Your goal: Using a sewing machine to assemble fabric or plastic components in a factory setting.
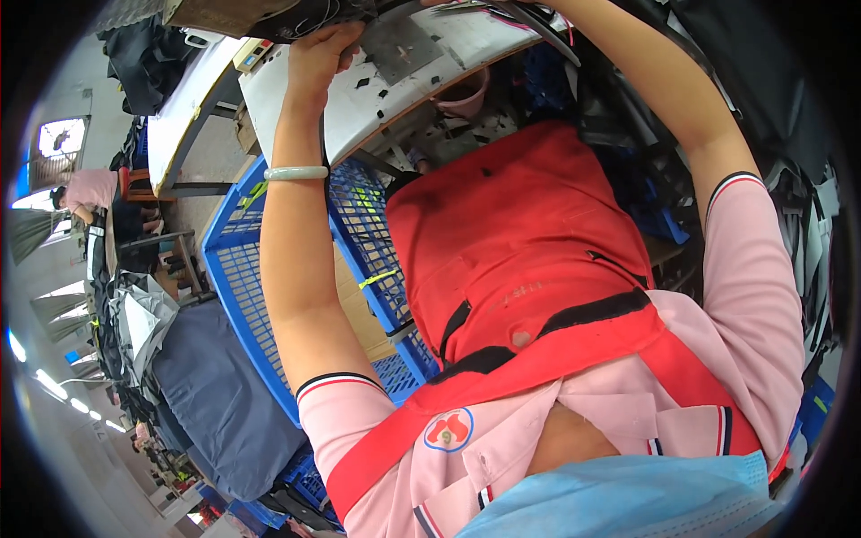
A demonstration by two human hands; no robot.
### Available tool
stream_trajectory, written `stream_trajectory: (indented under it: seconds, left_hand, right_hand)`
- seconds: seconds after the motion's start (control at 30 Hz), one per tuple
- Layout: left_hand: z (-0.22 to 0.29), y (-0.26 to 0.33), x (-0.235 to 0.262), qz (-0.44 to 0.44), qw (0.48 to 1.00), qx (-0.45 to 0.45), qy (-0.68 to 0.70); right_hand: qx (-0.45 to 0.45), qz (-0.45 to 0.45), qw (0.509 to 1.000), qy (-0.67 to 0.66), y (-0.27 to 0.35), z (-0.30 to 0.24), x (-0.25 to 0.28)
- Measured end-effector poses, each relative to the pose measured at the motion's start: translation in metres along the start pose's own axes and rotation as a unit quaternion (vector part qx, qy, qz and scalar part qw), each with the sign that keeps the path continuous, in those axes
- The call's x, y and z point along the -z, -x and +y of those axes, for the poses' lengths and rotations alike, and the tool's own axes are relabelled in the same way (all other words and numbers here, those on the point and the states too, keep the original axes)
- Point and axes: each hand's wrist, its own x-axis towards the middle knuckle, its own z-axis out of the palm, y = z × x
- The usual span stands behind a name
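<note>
At the top edge, my left hand [325, 52] is curled over the far left part of a white worktable [278, 90]. Its fingers look closed beside a dark item with thin pale strands [300, 22], and what they hold is hidden. A pale bangle [297, 173] circles that wrist. My right arm [664, 81] reaches forward and leaves the picture at the top; only a sliver of my right hand [436, 3] shows at the edge, so its fingers cannot be read. A grey square plate [395, 49] lies on the worktable between the arms, with small black scraps around it.
A blue plastic crate [235, 255] stands by my left arm, holding cardboard. Under the table is a pink basin [465, 97]. My red apron [520, 215] spreads over my lap. Dark cloth [224, 394] covers a stack at left. Black material hangs at right. Another person [90, 193] works far left.
</note>
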Motion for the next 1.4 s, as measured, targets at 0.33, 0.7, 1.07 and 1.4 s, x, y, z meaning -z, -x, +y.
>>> stream_trajectory:
  seconds: [0.33, 0.7, 1.07, 1.4]
  left_hand:
    - [-0.001, 0.029, -0.016, -0.052, 0.973, -0.055, -0.219]
    - [-0.024, 0.067, -0.026, -0.154, 0.976, 0.036, -0.148]
    - [0.005, 0.083, -0.017, -0.068, 0.990, -0.027, -0.120]
    - [0.012, 0.030, -0.015, 0.012, 0.987, -0.023, -0.158]
  right_hand:
    - [0.243, -0.078, 0.957, 0.139, 0.067, -0.011, -0.081]
    - [0.094, -0.178, 0.962, 0.186, 0.071, -0.020, -0.093]
    - [0.038, -0.104, 0.988, 0.104, 0.056, 0.001, 0.003]
    - [-0.016, -0.067, 0.994, 0.084, 0.024, 0.003, 0.021]
